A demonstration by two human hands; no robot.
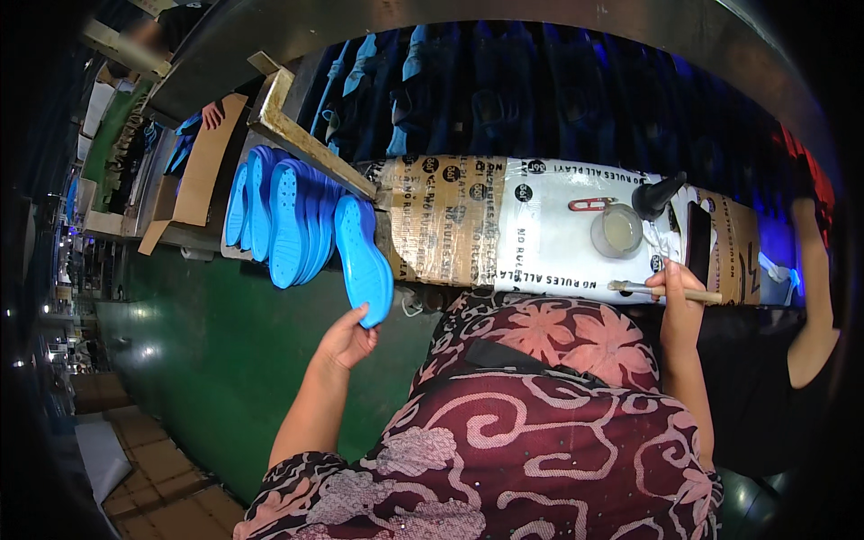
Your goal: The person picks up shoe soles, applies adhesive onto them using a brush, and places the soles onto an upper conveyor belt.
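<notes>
One blue sole (364, 255) sits in the left hand (347, 338) on my feed, its near end pinched firmly between thumb and fingers. It slants up and away, its far end just beside the row of other blue soles (290, 220); I can't tell whether it touches anything there. On the right hand (681, 292), I see the fingers closed around a brush (705, 295), held level with its bristles toward the left, near the close edge of the wrapped surface (540, 256). Just beyond the bristles, I have a cup of pale liquid (617, 232), a red-handled tool (589, 205) and a black cone-topped object (661, 193). At the far right, I make out a co-worker's bare arm (815, 283).
</notes>
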